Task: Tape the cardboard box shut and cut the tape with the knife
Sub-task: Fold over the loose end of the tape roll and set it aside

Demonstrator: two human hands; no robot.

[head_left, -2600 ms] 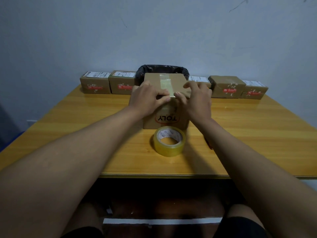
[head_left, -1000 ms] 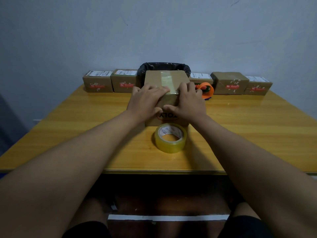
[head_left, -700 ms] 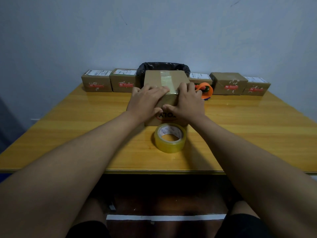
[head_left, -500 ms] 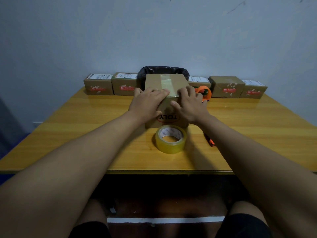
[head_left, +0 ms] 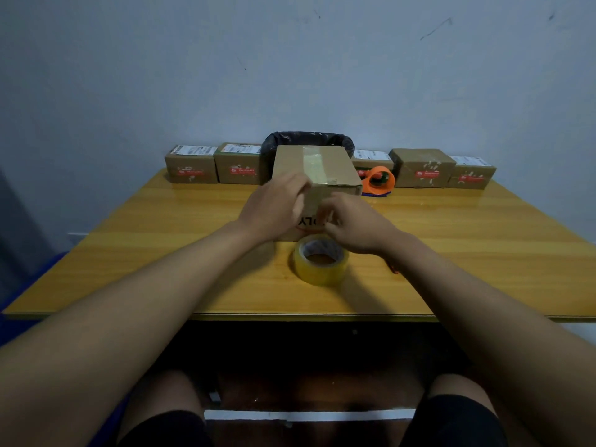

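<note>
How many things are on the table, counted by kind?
Small labelled cardboard boxes along the wall: 5
Large cardboard box under the hands: 1
Clear tape roll: 1
Orange tape dispenser: 1
Black-lined bin: 1
Orange item, mostly hidden by the right forearm: 1
Total: 10

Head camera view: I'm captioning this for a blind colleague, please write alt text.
Two bare hands, left hand and right hand, work at the front of a cardboard box with a clear tape strip over its top, on a wooden table. A tape roll lies before it; small boxes line the wall.
</note>
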